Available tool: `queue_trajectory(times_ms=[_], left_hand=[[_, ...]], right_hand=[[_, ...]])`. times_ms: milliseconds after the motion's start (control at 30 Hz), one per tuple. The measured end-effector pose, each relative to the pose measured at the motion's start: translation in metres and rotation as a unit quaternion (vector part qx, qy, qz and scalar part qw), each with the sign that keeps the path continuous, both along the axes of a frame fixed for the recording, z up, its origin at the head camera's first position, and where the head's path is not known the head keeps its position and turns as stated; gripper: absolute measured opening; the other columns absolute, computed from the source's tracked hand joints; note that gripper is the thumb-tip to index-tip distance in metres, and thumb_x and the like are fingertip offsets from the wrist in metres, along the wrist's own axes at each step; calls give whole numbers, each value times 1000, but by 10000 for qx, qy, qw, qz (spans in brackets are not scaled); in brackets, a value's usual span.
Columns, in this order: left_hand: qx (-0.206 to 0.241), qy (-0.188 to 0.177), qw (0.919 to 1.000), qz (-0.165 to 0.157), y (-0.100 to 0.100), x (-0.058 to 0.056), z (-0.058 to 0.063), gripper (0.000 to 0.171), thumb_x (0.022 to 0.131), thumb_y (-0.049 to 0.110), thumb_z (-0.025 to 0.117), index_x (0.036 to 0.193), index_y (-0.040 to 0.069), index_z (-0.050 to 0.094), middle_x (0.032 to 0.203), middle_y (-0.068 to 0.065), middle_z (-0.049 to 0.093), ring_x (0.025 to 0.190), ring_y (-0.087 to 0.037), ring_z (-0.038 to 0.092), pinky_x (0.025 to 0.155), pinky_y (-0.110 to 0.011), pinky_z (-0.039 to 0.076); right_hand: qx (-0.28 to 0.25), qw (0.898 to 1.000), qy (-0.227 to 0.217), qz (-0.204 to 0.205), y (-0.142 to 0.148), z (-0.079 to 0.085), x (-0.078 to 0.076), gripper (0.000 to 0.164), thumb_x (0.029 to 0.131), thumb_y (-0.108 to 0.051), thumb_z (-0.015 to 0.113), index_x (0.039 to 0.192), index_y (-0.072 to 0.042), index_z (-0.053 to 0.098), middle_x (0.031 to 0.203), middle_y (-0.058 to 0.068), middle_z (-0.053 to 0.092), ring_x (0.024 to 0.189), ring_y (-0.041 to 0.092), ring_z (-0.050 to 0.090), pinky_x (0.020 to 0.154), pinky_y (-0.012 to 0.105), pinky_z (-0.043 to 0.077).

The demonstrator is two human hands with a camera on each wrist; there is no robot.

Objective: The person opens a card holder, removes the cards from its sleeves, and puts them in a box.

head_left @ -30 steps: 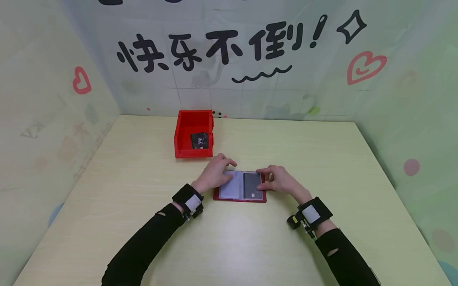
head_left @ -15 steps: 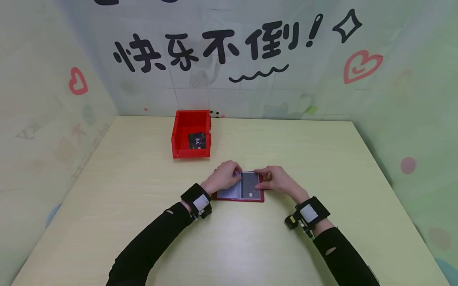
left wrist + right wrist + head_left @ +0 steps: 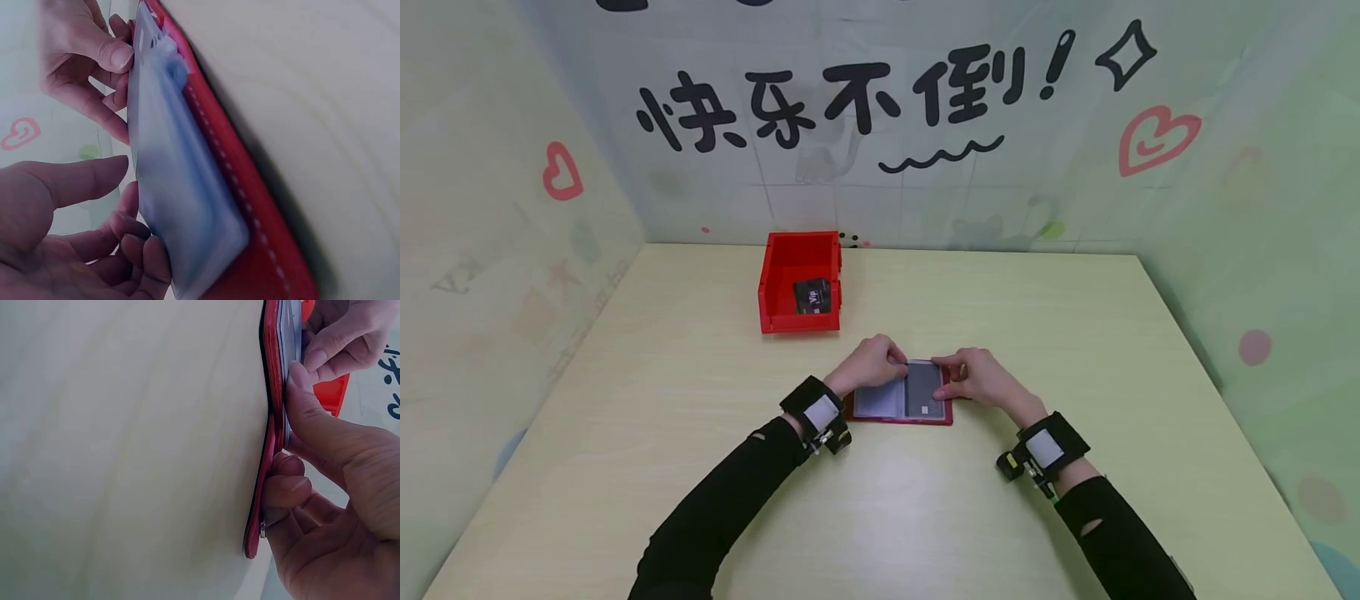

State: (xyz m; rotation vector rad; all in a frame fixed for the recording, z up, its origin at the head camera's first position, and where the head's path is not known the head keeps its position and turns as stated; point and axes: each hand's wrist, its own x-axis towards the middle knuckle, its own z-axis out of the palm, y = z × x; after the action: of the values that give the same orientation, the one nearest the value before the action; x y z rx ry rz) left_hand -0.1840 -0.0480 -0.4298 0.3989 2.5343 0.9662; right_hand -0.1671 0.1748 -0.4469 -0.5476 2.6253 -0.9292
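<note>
A small red card holder (image 3: pixel 949 413) lies spread on the table, with clear plastic sleeves (image 3: pixel 878 402) on its left half and a grey card (image 3: pixel 925 390) in the right one. My right hand (image 3: pixel 981 379) holds its right side, thumb on the sleeve's face and fingers at the edge. At the upper edge near the fold is my left hand (image 3: pixel 868 362), fingers bent. In the left wrist view its thumb (image 3: pixel 94 178) and forefinger stand apart beside the sleeve edge, while the lower fingers touch the plastic. The hand covers the upper left corner in the head view.
Behind the hands stands a red plastic bin (image 3: pixel 799 322) with a black card marked "Vip" (image 3: pixel 812 296) inside. Printed walls enclose the pale wooden table (image 3: pixel 880 508) at the back and both sides.
My left hand has moved right from the left sleeve to the upper edge near the fold, its fingers drawing together. The right hand stays at the holder's right side. The view shifted slightly.
</note>
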Motion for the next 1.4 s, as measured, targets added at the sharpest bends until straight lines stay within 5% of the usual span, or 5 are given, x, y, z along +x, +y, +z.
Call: queue_trajectory(times_ms=[367, 967, 1400], left_hand=[[-327, -124, 9994, -4, 7, 2, 4, 29, 95, 24, 68, 110, 0, 76, 94, -9, 70, 78, -16, 52, 62, -23, 33], [-39, -448, 9983, 362, 6, -3, 5, 25, 97, 14, 64, 112, -3, 73, 111, -15, 73, 91, -22, 58, 71, -25, 40], [11, -637, 9968, 475, 0, -7, 11, 23, 95, 14, 64, 111, -3, 66, 106, -15, 69, 91, -23, 56, 72, -27, 39]], right_hand=[[166, 9998, -77, -112, -2, 3, 3, 61, 83, -25, 82, 137, -5, 62, 80, 4, 52, 80, 18, 48, 65, 25, 37], [286, 9996, 31, -74, -2, 3, 3, 63, 82, -25, 83, 137, -5, 61, 80, 5, 53, 77, 17, 48, 63, 25, 36], [322, 9995, 54, -46, -3, 3, 3, 62, 83, -24, 82, 138, -6, 60, 80, 5, 53, 76, 16, 47, 63, 24, 36]])
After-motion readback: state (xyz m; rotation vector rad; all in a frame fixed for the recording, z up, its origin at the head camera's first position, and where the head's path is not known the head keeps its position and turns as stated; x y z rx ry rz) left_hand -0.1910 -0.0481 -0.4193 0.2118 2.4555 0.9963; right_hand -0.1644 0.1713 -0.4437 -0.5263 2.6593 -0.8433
